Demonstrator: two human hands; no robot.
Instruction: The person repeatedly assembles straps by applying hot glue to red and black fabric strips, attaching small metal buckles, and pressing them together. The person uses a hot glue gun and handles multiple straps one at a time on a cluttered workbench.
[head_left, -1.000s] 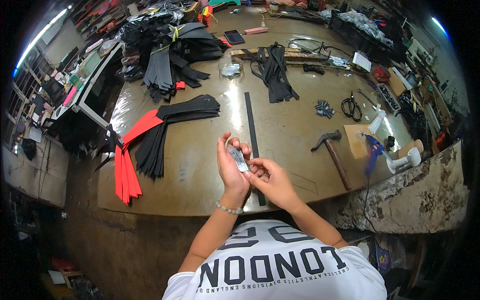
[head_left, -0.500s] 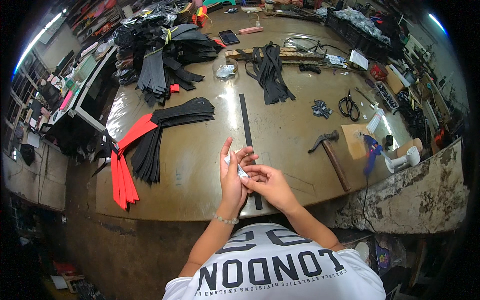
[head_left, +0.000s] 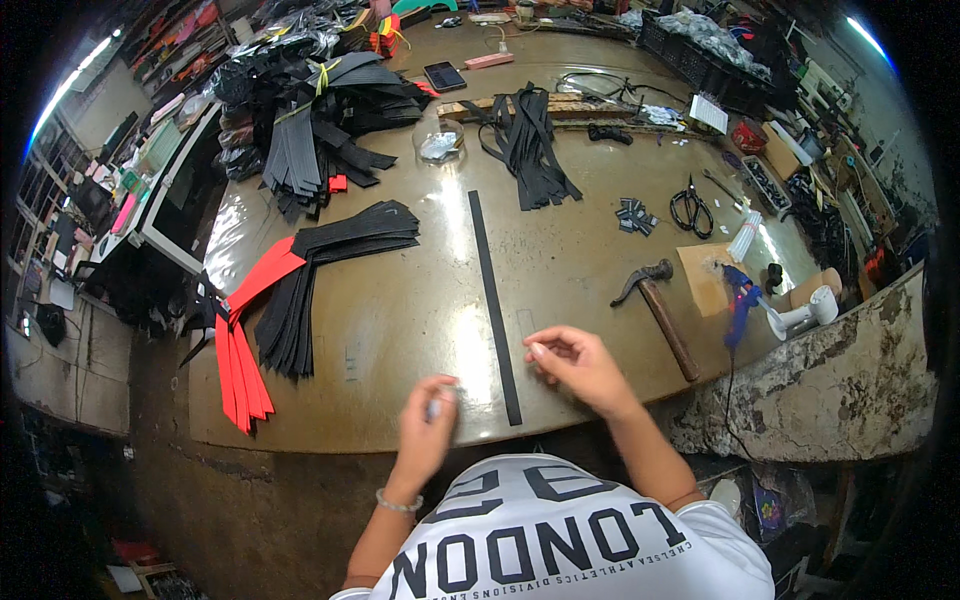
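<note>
A single flat black strip (head_left: 492, 310) lies lengthwise on the table, between my two hands. To its left, my left hand (head_left: 425, 430) is closed around a small whitish-grey piece (head_left: 433, 408), mostly covered by the fingers and slightly blurred. On the strip's other side, my right hand (head_left: 582, 372) hovers above the table edge with thumb and fingertips pinched together. Whatever may be between those fingertips is too small to make out. Neither hand touches the strip.
A hammer (head_left: 660, 320), black scissors (head_left: 692, 210), small dark pieces (head_left: 636, 216) and a blue glue gun (head_left: 740, 300) lie right. Fanned black strips (head_left: 290, 310) with red ends (head_left: 240, 370) lie left. Farther back are a strip bundle (head_left: 530, 150) and round clear container (head_left: 440, 142).
My hands were together over the strip with a small whitish piece between them. They have since parted: the left moved left and nearer, the right moved right. The strip now shows along its length.
</note>
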